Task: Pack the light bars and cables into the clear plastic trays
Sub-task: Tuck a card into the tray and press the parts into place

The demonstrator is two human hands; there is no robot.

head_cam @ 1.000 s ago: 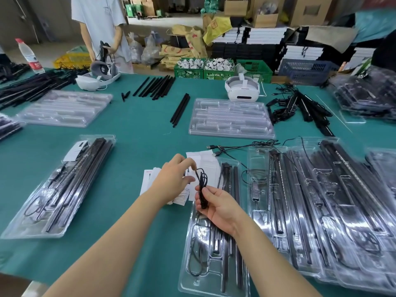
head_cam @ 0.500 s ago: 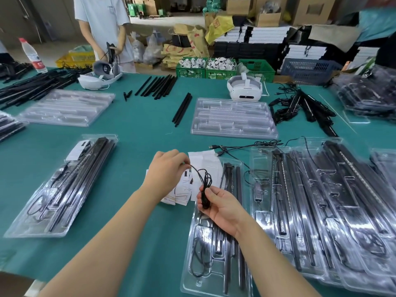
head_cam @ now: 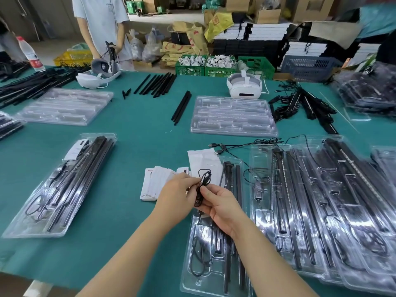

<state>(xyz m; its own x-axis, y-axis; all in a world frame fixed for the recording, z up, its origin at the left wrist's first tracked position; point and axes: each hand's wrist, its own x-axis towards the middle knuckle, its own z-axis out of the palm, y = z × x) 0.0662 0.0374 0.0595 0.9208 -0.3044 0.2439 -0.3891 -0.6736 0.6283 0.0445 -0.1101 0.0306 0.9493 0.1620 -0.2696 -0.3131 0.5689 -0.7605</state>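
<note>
My right hand (head_cam: 220, 207) holds a coiled black cable (head_cam: 203, 183) between thumb and fingers, above the near clear tray (head_cam: 198, 269). My left hand (head_cam: 174, 196) pinches the same cable from the left side. That tray holds black light bars (head_cam: 230, 232) and a looped cable. Several filled clear trays (head_cam: 321, 211) overlap to the right, and another filled tray (head_cam: 57, 185) lies at the left. Empty clear trays (head_cam: 232, 115) sit farther back.
White leaflets (head_cam: 159, 182) lie fanned on the green table beside my left hand. Loose black bars (head_cam: 158, 83), cables with plugs (head_cam: 240, 145), two white headsets (head_cam: 245, 85) and a water bottle (head_cam: 29, 53) lie farther back. A person stands at the far edge.
My left hand has come in close to my right hand, and both now meet on the coiled cable. The cable loop is bunched tighter.
</note>
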